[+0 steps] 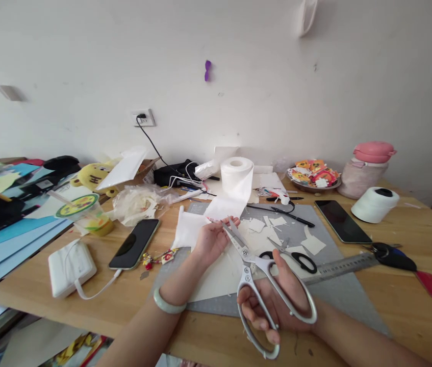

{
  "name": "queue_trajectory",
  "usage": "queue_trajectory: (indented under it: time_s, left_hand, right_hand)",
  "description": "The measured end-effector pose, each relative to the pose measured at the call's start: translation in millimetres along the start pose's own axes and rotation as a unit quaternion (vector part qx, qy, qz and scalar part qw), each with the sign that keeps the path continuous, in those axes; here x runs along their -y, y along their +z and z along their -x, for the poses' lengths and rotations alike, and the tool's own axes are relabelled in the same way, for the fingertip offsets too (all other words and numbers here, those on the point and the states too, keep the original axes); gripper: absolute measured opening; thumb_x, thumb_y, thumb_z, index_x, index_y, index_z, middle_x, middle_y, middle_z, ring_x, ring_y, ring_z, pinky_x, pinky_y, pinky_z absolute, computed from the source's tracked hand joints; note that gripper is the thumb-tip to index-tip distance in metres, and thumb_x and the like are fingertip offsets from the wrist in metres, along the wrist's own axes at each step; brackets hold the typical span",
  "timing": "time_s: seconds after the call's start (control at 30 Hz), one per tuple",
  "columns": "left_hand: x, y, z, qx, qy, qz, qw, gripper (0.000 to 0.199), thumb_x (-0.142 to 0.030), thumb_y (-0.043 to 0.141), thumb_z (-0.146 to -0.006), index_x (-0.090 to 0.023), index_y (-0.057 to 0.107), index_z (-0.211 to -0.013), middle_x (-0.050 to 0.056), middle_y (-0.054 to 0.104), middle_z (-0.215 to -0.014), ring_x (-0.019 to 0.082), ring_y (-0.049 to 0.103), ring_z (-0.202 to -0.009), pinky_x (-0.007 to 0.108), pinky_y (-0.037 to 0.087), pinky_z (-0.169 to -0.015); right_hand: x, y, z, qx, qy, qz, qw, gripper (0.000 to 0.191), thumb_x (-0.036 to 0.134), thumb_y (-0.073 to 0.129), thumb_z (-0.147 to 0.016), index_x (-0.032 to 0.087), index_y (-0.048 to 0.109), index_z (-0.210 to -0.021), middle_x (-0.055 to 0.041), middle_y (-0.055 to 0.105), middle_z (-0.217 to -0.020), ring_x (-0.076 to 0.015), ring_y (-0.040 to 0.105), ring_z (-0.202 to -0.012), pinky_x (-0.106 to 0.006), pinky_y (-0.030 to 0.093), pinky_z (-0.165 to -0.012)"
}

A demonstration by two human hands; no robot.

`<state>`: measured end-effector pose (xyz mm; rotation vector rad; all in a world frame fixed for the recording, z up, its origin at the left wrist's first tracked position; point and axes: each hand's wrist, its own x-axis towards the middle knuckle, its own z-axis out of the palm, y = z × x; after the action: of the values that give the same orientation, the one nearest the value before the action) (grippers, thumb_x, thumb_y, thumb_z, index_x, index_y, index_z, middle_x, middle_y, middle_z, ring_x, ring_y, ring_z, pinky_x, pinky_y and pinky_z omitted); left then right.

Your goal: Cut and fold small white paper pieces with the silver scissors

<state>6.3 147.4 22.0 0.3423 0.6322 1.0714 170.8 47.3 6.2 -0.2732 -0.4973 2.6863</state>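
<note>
My right hand (277,300) grips large silver scissors (252,260), thumb through one handle loop and fingers through the other. The blades are parted and point up and left, with their tips beside the fingers of my left hand (213,239). That hand is palm up with its fingers curled in; whatever lies between them is too small to make out. Just beyond it hangs the loose end of a white paper roll (236,178), and a white sheet (191,229) lies to its left. Cut paper scraps (275,221) are scattered on the grey cutting mat (325,290).
Black-handled scissors (303,261) and a steel ruler (348,265) lie on the right. A phone (341,220) and thread cone (374,205) stand beyond. On the left are another phone (134,244), a white power bank (71,267) and a lidded cup (85,214). A glue gun (279,194) lies behind.
</note>
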Motion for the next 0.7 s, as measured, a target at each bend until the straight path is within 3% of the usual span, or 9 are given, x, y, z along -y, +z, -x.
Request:
queue_trajectory:
  time_s: [0.2, 0.47, 0.7]
  left_hand:
    - [-4.4, 5.9, 6.9, 0.053, -0.004, 0.046, 0.998, 0.04, -0.024, 0.046, -0.079, 0.001, 0.053, -0.108, 0.023, 0.059, -0.112, 0.026, 0.053, -0.112, 0.032, 0.049, -0.089]
    - [-1.7, 3.4, 6.0, 0.098, 0.001, 0.038, 0.994, 0.036, -0.023, 0.042, -0.084, 0.0, 0.053, -0.11, 0.021, 0.056, -0.119, 0.026, 0.05, -0.116, 0.032, 0.043, -0.095]
    - [-1.3, 5.1, 8.6, 0.109, -0.028, 0.05, 0.992, 0.039, -0.025, 0.039, -0.086, 0.001, 0.05, -0.113, 0.022, 0.05, -0.127, 0.027, 0.045, -0.12, 0.033, 0.04, -0.098]
  right_hand:
    - [-0.2, -1.4, -0.6, -0.003, 0.008, 0.005, 1.0, 0.111, 0.088, 0.002, -0.056, 0.0, 0.057, -0.096, -0.0122, 0.056, -0.074, -0.0162, 0.051, -0.056, -0.025, 0.037, -0.041]
    - [4.9, 1.3, -0.5, -0.034, 0.002, 0.007, 0.999, 0.108, 0.087, 0.002, -0.059, 0.002, 0.059, -0.093, -0.0104, 0.056, -0.074, -0.0152, 0.051, -0.052, -0.028, 0.042, -0.041]
    - [5.6, -2.3, 0.2, -0.017, -0.006, 0.003, 1.0, 0.097, 0.086, 0.005, -0.062, 0.007, 0.057, -0.085, -0.0079, 0.055, -0.07, -0.0125, 0.049, -0.048, -0.025, 0.038, -0.039]
